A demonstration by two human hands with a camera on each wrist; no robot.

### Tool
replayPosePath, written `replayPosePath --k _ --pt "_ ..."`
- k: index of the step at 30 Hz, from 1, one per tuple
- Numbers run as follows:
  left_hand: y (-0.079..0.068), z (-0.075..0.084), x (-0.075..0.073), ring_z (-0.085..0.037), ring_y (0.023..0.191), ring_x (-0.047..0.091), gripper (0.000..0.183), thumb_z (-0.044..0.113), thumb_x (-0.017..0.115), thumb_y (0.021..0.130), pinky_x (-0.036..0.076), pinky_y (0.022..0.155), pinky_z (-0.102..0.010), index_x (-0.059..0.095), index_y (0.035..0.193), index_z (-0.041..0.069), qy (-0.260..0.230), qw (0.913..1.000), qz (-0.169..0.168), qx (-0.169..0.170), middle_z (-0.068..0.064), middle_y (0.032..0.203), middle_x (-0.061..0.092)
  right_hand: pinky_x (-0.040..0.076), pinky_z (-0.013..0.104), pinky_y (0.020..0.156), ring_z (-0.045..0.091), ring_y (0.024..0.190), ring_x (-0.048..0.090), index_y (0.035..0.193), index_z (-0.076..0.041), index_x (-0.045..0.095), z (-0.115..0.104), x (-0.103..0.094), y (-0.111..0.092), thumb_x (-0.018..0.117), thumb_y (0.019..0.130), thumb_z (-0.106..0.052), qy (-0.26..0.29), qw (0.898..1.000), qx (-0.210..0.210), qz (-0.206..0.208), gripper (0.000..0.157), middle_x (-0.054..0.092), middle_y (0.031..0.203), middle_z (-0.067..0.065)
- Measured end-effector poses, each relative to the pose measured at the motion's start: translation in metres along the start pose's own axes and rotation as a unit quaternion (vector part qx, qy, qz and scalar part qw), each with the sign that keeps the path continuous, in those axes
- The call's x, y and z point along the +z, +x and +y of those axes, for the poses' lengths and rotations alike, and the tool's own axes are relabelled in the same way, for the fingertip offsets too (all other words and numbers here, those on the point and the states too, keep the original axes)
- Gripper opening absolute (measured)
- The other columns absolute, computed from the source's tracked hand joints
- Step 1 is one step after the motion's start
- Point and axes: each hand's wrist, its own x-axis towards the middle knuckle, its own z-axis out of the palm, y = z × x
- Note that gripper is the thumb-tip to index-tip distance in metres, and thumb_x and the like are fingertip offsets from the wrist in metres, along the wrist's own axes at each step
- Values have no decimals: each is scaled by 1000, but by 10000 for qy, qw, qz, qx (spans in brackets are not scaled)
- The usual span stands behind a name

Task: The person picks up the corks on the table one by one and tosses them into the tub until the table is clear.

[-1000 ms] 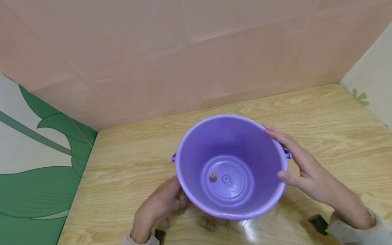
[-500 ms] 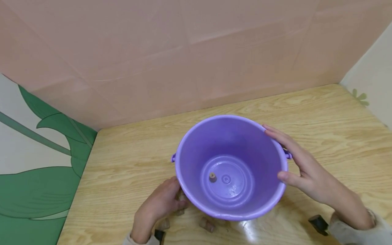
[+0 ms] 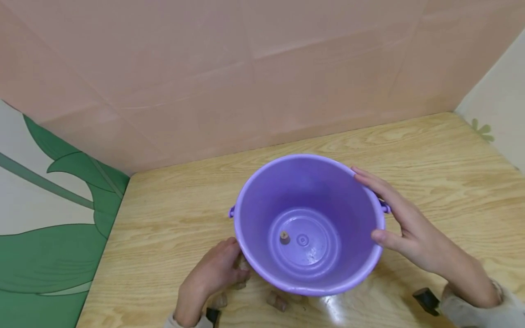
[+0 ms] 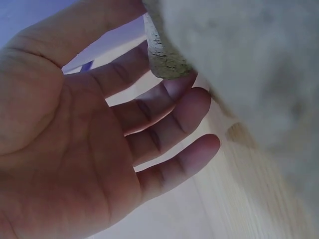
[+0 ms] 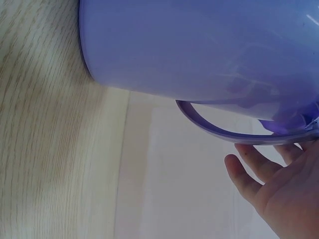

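A purple bucket (image 3: 256,191) stands on the wooden table with its mouth up. One small cork (image 3: 285,237) sits on its bottom. My right hand (image 3: 410,232) holds the bucket's right rim, thumb and index fingertip over the edge. In the right wrist view, fingers of that hand lie by the curved handle (image 5: 219,130), which hangs down the bucket's side. Low at the bucket's left side, my left hand (image 3: 217,269) pinches a cork (image 4: 167,59) with a rough, bark-like surface. That hand's other fingers are loosely spread; the thumb's tip is hidden in the left wrist view.
More corks lie on the table (image 3: 172,214) close to the left hand, one cork (image 3: 219,299) below it and others (image 3: 277,300) in front of the bucket. Behind the table rises a pink wall (image 3: 205,77). A green leaf-patterned panel (image 3: 45,255) borders its left side.
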Motion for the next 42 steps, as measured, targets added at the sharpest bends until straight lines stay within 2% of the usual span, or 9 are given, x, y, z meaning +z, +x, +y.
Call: replayPosePath --k 5,9,16,19,21,25,29,33,42 --pt "-3 0 0 -17 98 58 41 29 69 75 48 87 -39 61 113 16 68 9998 148 69 2 105 62 35 13 91 20 135 30 139 5 28 0 0 0 66 81 -24 22 10000 7 -3 75 27 148 18" --pt "-6 3 -4 -13 91 56 33 29 66 77 48 81 -35 65 108 17 86 9997 232 68 5 99 60 35 13 92 19 136 30 139 5 28 0 0 -1 66 81 -24 5 10000 15 -14 75 27 148 18" --pt "-13 7 -17 -9 73 49 23 26 63 80 42 63 -21 65 104 25 -121 9994 299 -94 9 85 51 33 12 93 18 137 27 140 2 28 -2 -1 -2 66 80 -22 -131 9998 166 -40 75 28 148 15" --pt "-15 8 -21 -9 73 50 26 25 63 81 42 61 -20 65 107 24 -238 9989 366 -145 9 86 51 33 11 93 19 137 27 140 3 28 -2 -1 -2 66 81 -22 -137 9998 147 -24 75 28 148 16" --pt "-17 8 -23 -8 76 52 27 27 63 82 44 64 -21 64 108 26 -265 9985 441 -210 11 88 52 33 12 93 19 137 27 140 3 28 -3 -1 -3 66 81 -22 -119 9999 121 -17 75 28 148 17" --pt "-20 9 -27 -6 83 55 20 30 62 83 47 72 -25 63 102 31 -338 9964 690 -347 14 92 53 33 11 93 20 137 27 140 3 28 -3 -1 -2 66 81 -21 -125 9998 119 -29 75 28 148 17" --pt "-24 9 -34 -4 85 55 13 27 63 83 47 73 -27 63 95 32 -441 9921 1017 -582 16 93 54 33 11 93 19 137 28 140 3 28 -3 -1 -1 66 81 -22 -139 9998 139 -47 75 28 148 15" --pt "-26 8 -40 -3 90 54 12 29 62 84 47 77 -28 63 95 32 -408 9866 1394 -739 19 95 53 33 10 94 19 136 29 140 3 28 -2 -1 -1 66 81 -22 -83 9999 77 -40 75 28 148 16" --pt "-31 10 -44 -3 87 56 16 29 64 83 48 77 -29 63 99 29 -114 9787 1978 -533 18 97 53 33 11 93 18 136 29 141 3 27 -1 -1 -2 66 82 -23 -91 9999 99 -54 75 28 148 16"
